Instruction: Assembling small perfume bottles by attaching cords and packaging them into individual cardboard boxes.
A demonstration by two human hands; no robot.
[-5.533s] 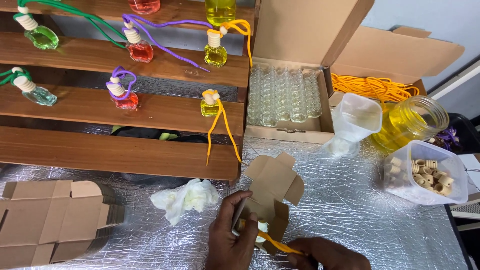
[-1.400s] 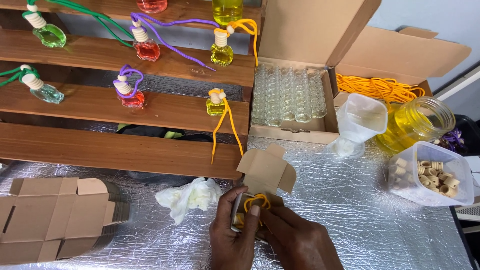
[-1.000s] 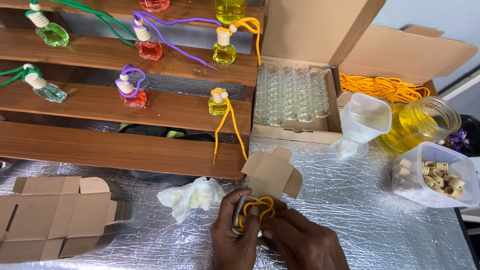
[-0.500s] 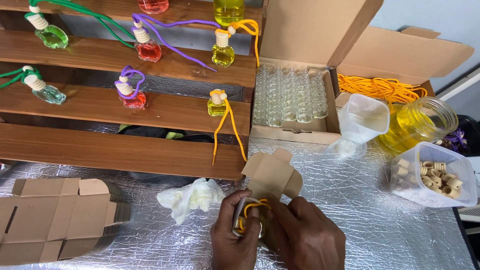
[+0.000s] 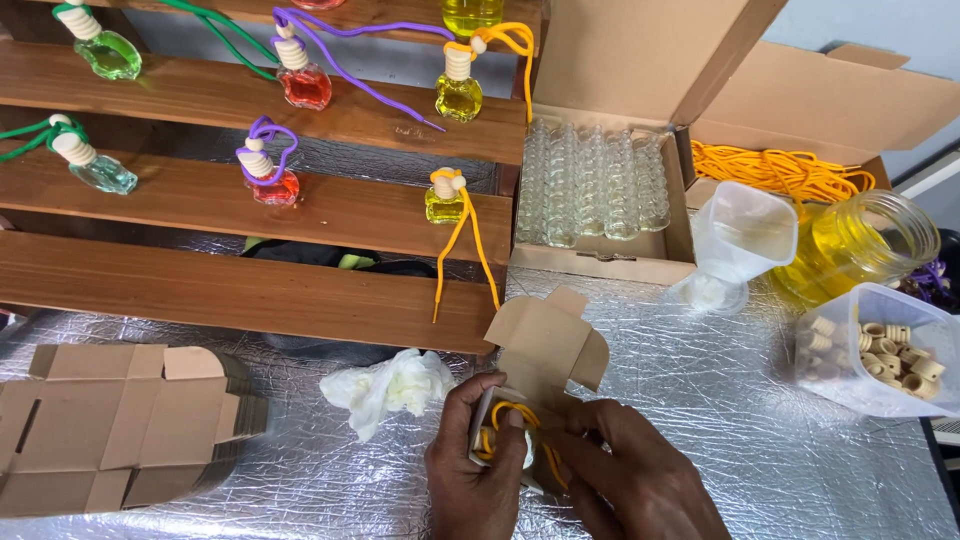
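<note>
We look down on our two hands at the near edge of a silver foil-covered table point(image 5: 760, 440). Our left hand point(image 5: 472, 475) curls around a small bottle point(image 5: 503, 447) with a yellow cord point(image 5: 512, 420) looped over it, fingers closed on its left side and thumb pressing on top. Our right hand point(image 5: 625, 480) comes in from the right, fingertips pinched on the same cord and bottle. The bottle is mostly hidden by the fingers, so its long axis is hard to read; it seems to lie roughly flat, running near to far, toward the open small cardboard box point(image 5: 545, 345) just beyond it. That box stands with its flaps spread, the mouth turned up and toward us, touching or nearly touching our fingers.

Just left of the left hand lies a crumpled white cloth point(image 5: 392, 385). Farther left sits a stack of flat unfolded cartons point(image 5: 115, 425). Behind them rises a stepped wooden rack point(image 5: 250, 290) carrying small filled bottles with green, purple and yellow cords. To the right of the rack an open carton of clear empty bottles point(image 5: 595, 185) sits, then a plastic funnel point(image 5: 735, 245), a glass jar of yellow liquid point(image 5: 860, 245) and a tub of wooden caps point(image 5: 885, 350).
</note>
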